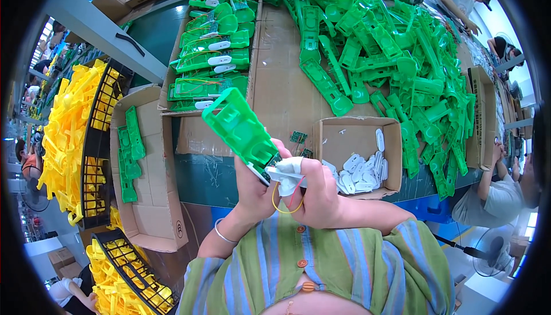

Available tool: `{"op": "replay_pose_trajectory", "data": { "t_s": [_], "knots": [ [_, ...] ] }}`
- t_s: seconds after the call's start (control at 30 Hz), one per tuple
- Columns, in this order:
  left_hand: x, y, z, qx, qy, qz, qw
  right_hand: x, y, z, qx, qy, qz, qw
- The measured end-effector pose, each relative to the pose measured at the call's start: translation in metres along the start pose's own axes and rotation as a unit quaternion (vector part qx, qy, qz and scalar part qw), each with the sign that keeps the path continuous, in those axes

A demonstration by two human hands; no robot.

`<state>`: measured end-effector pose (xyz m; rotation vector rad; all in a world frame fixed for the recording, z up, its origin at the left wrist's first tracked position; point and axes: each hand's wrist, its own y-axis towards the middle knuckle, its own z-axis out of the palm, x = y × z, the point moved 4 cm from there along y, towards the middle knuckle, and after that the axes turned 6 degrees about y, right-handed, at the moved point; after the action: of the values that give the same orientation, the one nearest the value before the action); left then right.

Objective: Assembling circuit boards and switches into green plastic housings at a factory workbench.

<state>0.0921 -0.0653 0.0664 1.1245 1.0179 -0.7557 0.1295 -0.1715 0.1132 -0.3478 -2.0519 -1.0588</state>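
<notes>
A long green plastic housing [240,128] tilts up and to the left in front of my chest, its hollow inside facing up. My left hand [252,188] is closed around its lower end. My right hand [320,191], with white covers on its fingertips, pinches a white plastic piece [282,176] against that same end. A yellow wire [279,205] and a red one loop down below the fingers. Part of a small green circuit board shows at the housing's lower end. My fingers hide how the white piece and the housing meet.
A cardboard box [252,85] holds green housings with wires and white pieces. Right of it lies a heap of green housings [390,45]. White pieces fill a small box [359,121]. A long carton [175,200] and yellow parts [69,137] stand left. Several co-workers sit around.
</notes>
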Motion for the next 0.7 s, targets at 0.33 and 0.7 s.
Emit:
{"op": "replay_pose_trajectory", "data": {
  "t_s": [0.33,0.7],
  "knots": [
    [-0.004,-0.003,-0.001,-0.023,0.076,0.021,0.997,-0.012,-0.005,0.007,-0.014,0.055,0.014,0.998],
    [-0.02,0.002,-0.003,-0.014,0.055,-0.031,0.998,-0.015,0.002,-0.015,-0.02,0.042,-0.022,0.999]
  ]
}}
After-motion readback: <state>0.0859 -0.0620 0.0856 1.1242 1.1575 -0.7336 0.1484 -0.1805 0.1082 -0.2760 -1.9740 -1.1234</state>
